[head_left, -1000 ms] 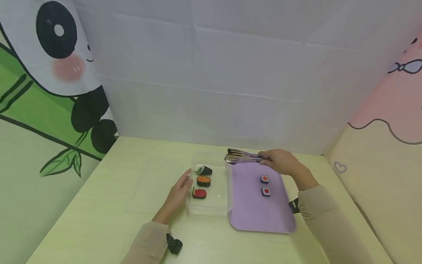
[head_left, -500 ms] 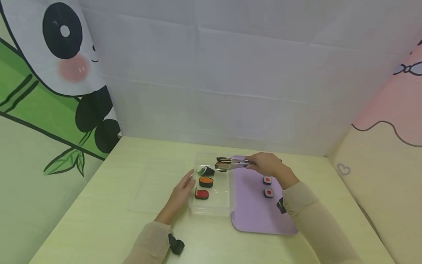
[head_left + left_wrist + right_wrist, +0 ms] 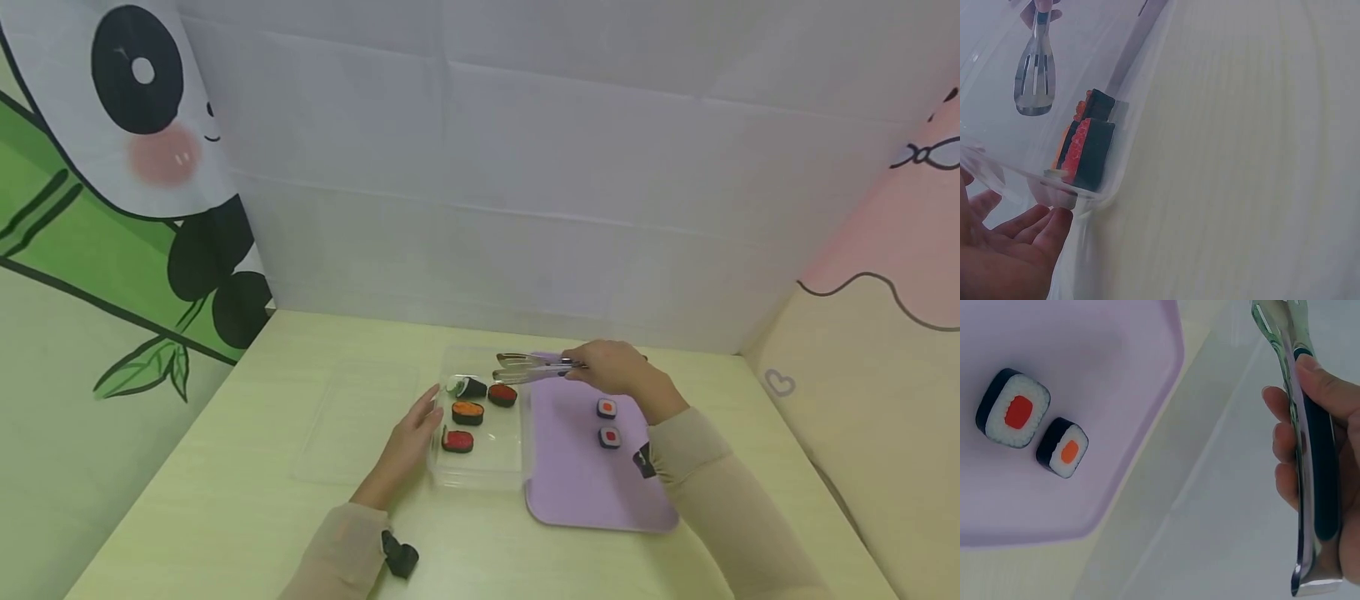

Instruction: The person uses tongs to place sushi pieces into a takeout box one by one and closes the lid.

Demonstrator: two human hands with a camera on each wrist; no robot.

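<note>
My right hand (image 3: pixel 611 367) grips metal serving tongs (image 3: pixel 528 367) by their dark handle; the tong ends stand apart over the far right of a clear plastic container (image 3: pixel 495 467). Just below them lies a red-roe sushi (image 3: pixel 502 395) inside it. A dark-wrapped roll (image 3: pixel 471 387), an orange-topped sushi (image 3: pixel 468 412) and a red-topped sushi (image 3: pixel 457 441) line the left side. Relaxed fingers of my left hand (image 3: pixel 407 446) rest against the container's left wall; the left wrist view shows its fingertips (image 3: pixel 1054 219) at the wall.
A lilac tray (image 3: pixel 577 500) sits right of the container, bearing two maki rolls (image 3: pixel 609 437) with red and orange centres. A clear flat lid (image 3: pixel 360 425) lies to the left on the pale table. A white wall stands behind.
My right hand has moved left, bringing the tongs from above the tray to the container. The tongs have spread and let go of the red-roe sushi. My left hand stays at the wall.
</note>
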